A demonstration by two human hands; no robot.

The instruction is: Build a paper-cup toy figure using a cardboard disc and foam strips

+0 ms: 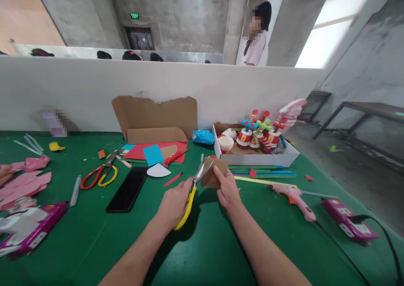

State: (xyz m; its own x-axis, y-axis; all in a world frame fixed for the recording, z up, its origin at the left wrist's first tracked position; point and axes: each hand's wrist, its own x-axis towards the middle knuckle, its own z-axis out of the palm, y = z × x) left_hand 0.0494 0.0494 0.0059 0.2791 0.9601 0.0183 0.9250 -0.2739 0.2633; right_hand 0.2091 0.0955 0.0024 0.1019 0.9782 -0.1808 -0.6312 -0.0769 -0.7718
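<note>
My left hand (173,202) is closed around the yellow handles of a pair of scissors (193,193), whose blades point up and right into a small brown cardboard piece (216,170). My right hand (226,188) pinches that cardboard piece from below and the right, holding it just above the green table (202,244). The blades are slightly apart at the cardboard's left edge.
A black phone (128,188), red-and-yellow scissors (97,176), coloured paper sheets (151,152) and folded cardboard (156,115) lie ahead. A white box (284,157) of paper-cup crafts stands right. A pink glue gun (295,198) and power strips (349,225) lie nearby. A person stands behind the white partition.
</note>
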